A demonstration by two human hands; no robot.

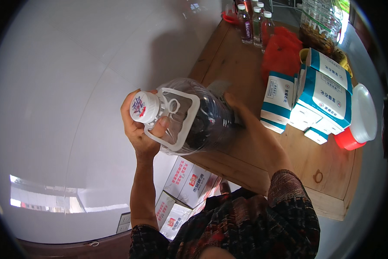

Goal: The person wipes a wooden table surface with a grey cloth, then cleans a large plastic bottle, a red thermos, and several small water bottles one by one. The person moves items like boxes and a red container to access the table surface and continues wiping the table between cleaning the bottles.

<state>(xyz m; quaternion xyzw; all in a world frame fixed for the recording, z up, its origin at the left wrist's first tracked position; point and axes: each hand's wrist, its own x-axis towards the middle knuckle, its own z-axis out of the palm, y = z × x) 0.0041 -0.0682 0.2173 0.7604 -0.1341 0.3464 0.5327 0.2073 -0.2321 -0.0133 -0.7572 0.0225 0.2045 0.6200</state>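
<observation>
A large clear plastic jug (217,125) tilts toward me over the table's left part. It has a white screw cap (143,107), a white carry handle (193,113) and dark contents or a dark lower part. My left hand (138,134) is closed round the neck and handle, the thumb lying over the handle just below the cap. My right hand (233,102) is at the jug's far lower side, partly hidden behind it. A blurred grey cloth (220,87) shows at its fingers, against the jug.
On the wooden table (246,159) stand blue-and-white boxes (323,90), a red bag (282,49), small bottles (257,26), a big clear jar (318,28) and a red-and-white tub (360,116). Printed cartons (187,181) sit below the table's near edge. A white wall (73,108) rises at left.
</observation>
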